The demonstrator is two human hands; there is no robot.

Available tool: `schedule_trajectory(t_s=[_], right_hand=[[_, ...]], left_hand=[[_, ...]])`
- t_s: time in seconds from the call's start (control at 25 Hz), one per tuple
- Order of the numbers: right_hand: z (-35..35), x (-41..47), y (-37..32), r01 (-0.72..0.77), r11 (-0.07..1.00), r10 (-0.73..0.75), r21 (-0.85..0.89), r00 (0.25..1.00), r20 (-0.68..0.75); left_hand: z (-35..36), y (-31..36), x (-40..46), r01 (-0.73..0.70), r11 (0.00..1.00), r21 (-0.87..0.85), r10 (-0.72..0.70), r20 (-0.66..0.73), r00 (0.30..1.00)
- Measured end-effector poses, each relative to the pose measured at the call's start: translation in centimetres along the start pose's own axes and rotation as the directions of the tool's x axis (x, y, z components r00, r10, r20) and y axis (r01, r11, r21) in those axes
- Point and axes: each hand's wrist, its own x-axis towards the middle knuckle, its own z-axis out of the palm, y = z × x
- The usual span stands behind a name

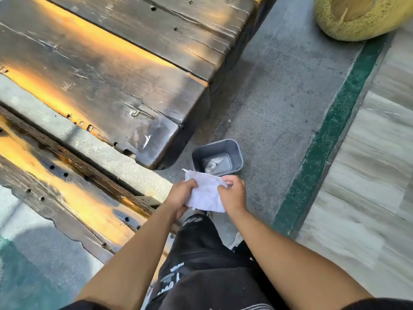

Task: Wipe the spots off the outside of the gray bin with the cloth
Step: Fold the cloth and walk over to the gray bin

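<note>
A small gray bin stands upright on the concrete floor, just past my hands, with crumpled clear wrapping lying in its bottom. Its outer walls are mostly hidden from above. I hold a white cloth between both hands, in the air just in front of the bin's near rim. My left hand grips the cloth's left side. My right hand pinches its right edge with thumb and fingers. The cloth covers a bit of the bin's near edge.
A dark, worn wooden bench fills the left, its corner close to the bin. A green painted stripe runs along the floor on the right beside pale tiles. A yellow-green rounded object sits far right. My dark-trousered leg is below.
</note>
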Motion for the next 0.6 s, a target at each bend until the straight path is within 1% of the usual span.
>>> schedule_trajectory(t_s=[0.04,0.12,0.24,0.32,0.4,0.52,0.56,0.6], right_hand=[[-1.5,-0.1,1.8,-0.074,0.996,0.074,0.039,0.997,-0.004],[-4.4,-0.4,5.4,-0.231,0.966,0.226,0.119,0.973,0.057],[-7.8,-1.4,10.0,-0.381,0.915,0.361,0.131,0.92,0.154],[-9.5,-1.8,13.3,-0.487,0.861,0.46,0.149,0.869,0.181],[-10.8,-2.1,16.0,-0.597,0.778,0.548,0.195,0.797,0.255],[-12.2,-2.8,17.9,-0.728,0.64,0.564,0.246,0.662,0.493],[-12.3,-2.9,18.5,-0.75,0.612,0.545,0.252,0.631,0.552],[-12.3,-3.0,19.1,-0.759,0.598,0.536,0.259,0.618,0.575]], left_hand=[[1.5,-1.5,-0.8,0.018,1.0,-0.006,-0.018,-0.005,1.0],[4.1,-4.8,-1.8,0.061,0.997,-0.036,-0.061,-0.008,0.998],[6.7,-9.9,-1.9,0.085,0.995,-0.052,-0.084,0.022,0.996],[8.2,-12.7,-1.6,0.08,0.997,-0.021,-0.079,0.054,0.995],[9.1,-14.6,-1.5,0.101,0.995,-0.014,-0.099,0.103,0.99],[9.8,-16.1,-1.2,0.149,0.986,-0.078,-0.131,0.191,0.973],[9.9,-16.4,-1.1,0.152,0.984,-0.091,-0.129,0.22,0.967],[9.8,-16.6,-0.8,0.153,0.983,-0.098,-0.125,0.246,0.961]])
